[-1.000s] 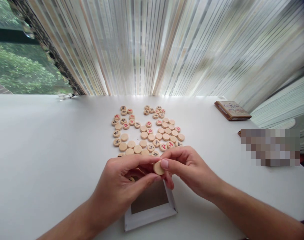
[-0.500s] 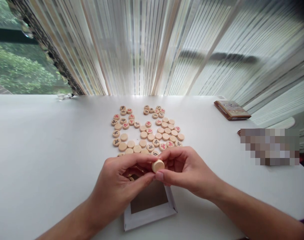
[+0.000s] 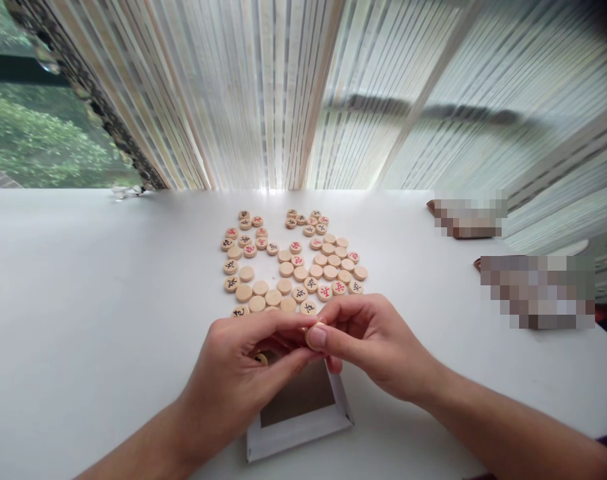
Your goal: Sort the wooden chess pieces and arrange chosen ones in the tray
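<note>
My left hand (image 3: 233, 357) and my right hand (image 3: 376, 337) meet over an open shallow box (image 3: 300, 433) with white walls and a brown bottom. Between them, pinched by the fingertips of both, is a round wooden Chinese chess piece (image 3: 310, 336). My right thumb covers most of its face. Under my left fingers shows part of another piece (image 3: 261, 359) with a dark mark; whether it lies in the box or in the hand I cannot tell. Beyond the hands, many loose Chinese chess pieces (image 3: 324, 293) are spread out, some with red or black characters up, others blank side up.
Everything lies on a white table (image 3: 108, 320). At the right are two brownish flat boxes or books, the far one (image 3: 440, 220) and the nearer one (image 3: 513, 313), both partly pixelated. A striped string curtain (image 3: 253, 93) hangs behind the table, beside a window at left.
My right thumb has slid up over the piece's face, which showed blank before. The piece has turned and is now mostly covered. The hands otherwise stay in the same place.
</note>
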Tool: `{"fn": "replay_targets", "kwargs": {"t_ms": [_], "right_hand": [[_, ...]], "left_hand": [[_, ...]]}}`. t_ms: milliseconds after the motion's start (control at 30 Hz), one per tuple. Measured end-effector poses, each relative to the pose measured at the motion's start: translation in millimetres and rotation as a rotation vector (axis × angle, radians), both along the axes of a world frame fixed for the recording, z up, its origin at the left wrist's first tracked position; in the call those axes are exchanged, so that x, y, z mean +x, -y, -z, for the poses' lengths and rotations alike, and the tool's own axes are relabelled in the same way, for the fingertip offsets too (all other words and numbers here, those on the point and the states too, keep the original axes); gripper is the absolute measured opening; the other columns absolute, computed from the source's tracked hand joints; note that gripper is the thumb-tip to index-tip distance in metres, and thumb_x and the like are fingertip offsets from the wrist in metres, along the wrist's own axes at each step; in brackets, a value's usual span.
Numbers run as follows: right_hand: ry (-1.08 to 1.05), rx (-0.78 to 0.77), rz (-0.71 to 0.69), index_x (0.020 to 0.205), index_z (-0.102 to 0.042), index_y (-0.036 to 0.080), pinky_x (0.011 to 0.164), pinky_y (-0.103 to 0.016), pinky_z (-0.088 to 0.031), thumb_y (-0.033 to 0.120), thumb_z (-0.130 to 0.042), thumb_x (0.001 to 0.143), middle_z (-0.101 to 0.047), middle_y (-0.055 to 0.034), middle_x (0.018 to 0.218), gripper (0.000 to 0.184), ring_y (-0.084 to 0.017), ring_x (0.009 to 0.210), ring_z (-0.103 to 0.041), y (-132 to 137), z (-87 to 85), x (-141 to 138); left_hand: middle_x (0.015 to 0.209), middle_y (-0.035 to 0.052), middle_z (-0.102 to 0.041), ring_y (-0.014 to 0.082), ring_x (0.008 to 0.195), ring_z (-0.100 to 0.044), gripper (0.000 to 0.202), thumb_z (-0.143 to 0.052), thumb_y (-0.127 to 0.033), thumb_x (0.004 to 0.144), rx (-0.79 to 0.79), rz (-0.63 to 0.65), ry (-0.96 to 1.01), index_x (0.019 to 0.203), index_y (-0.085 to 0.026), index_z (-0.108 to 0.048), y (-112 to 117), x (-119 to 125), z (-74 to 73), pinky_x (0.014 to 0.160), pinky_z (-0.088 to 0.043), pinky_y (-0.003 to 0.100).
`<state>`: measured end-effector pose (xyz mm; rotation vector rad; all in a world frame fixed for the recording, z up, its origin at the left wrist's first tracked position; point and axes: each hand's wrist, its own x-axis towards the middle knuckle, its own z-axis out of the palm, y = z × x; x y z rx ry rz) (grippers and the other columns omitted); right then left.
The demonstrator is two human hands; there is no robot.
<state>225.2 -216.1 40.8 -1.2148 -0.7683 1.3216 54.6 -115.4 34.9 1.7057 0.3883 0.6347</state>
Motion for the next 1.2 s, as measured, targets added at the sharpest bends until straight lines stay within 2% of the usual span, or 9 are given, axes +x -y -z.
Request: {"fn": "replay_targets", "kwargs": {"t_ms": [133, 333, 600, 833, 1000, 1100, 1200], "right_hand": [[0.003, 0.009, -0.014, 0.074, -0.074, 0.014, 0.052, -0.02, -0.049, 0.037, -0.096, 0.072, -0.066, 0.0008, 0.059, 0.031, -0.009, 0.053, -0.058, 0, -1.1, 1], [-0.006, 0.018, -0.032, 0.075, -0.074, 0.015, 0.052, -0.021, -0.049, 0.042, -0.095, 0.072, -0.066, 0.0009, 0.06, 0.035, -0.01, 0.053, -0.058, 0, -3.4, 2], [-0.042, 0.035, -0.022, 0.076, -0.076, 0.014, 0.053, -0.02, -0.05, 0.036, -0.097, 0.07, -0.069, -0.0008, 0.066, 0.032, -0.009, 0.054, -0.058, 1, -2.0, 2], [-0.033, 0.087, -0.024, 0.086, -0.082, 0.015, 0.059, -0.017, -0.052, 0.026, -0.097, 0.071, -0.071, -0.0007, 0.067, 0.024, -0.009, 0.06, -0.062, 2, 1.3, 3], [0.028, 0.145, -0.034, 0.098, -0.085, 0.019, 0.064, -0.015, -0.055, 0.025, -0.092, 0.079, -0.075, -0.0011, 0.072, 0.021, -0.009, 0.065, -0.066, 2, 1.0, 3], [0.084, 0.149, -0.015, 0.102, -0.086, 0.022, 0.069, -0.017, -0.057, 0.024, -0.09, 0.081, -0.079, -0.0024, 0.08, 0.021, -0.01, 0.071, -0.07, 2, 3.0, 4], [0.158, 0.165, -0.025, 0.104, -0.086, 0.023, 0.073, -0.02, -0.059, 0.021, -0.09, 0.079, -0.082, -0.0044, 0.089, 0.025, -0.013, 0.078, -0.072, 2, 5.7, 7]], "left_hand": [[0.096, 0.0022, -0.086, 0.0169, 0.083, -0.083, 0.023, -0.08, -0.016, 0.089, -0.066, 0.024, -0.01, 0.111, -0.023, -0.083, 0, 0, 0.6, 0.078, -0.067, 0.019], [0.095, 0.0059, -0.086, 0.0212, 0.081, -0.083, 0.02, -0.082, -0.024, 0.089, -0.082, 0.018, -0.023, 0.109, -0.02, -0.083, -1, -2, 0.5, 0.077, -0.069, 0.026], [0.094, 0.0028, -0.086, 0.0161, 0.08, -0.082, 0.022, -0.082, -0.015, 0.088, -0.091, 0.037, 0.008, 0.109, -0.022, -0.082, -2, -1, 0.5, 0.076, -0.067, 0.019], [0.093, 0.0009, -0.085, 0.0142, 0.079, -0.082, 0.021, -0.082, -0.014, 0.087, -0.105, -0.004, 0.004, 0.106, -0.022, -0.081, -2, 0, -1.4, 0.074, -0.066, 0.016], [0.088, -0.0017, -0.082, 0.0106, 0.073, -0.078, 0.016, -0.081, -0.012, 0.087, 0.052, -0.081, 0.004, 0.1, -0.022, -0.079, -6, 1, -1.3, 0.069, -0.063, 0.013], [0.085, -0.0009, -0.08, 0.0101, 0.071, -0.075, 0.013, -0.079, -0.009, 0.087, 0.276, -0.096, 0.042, 0.094, -0.02, -0.078, -10, 0, -0.5, 0.066, -0.061, 0.014], [0.088, 0.0015, -0.079, 0.0114, 0.077, -0.075, 0.015, -0.075, -0.005, 0.088, 0.504, -0.082, 0.127, 0.092, -0.019, -0.077, -14, 0, -0.9, 0.073, -0.06, 0.017]]}}
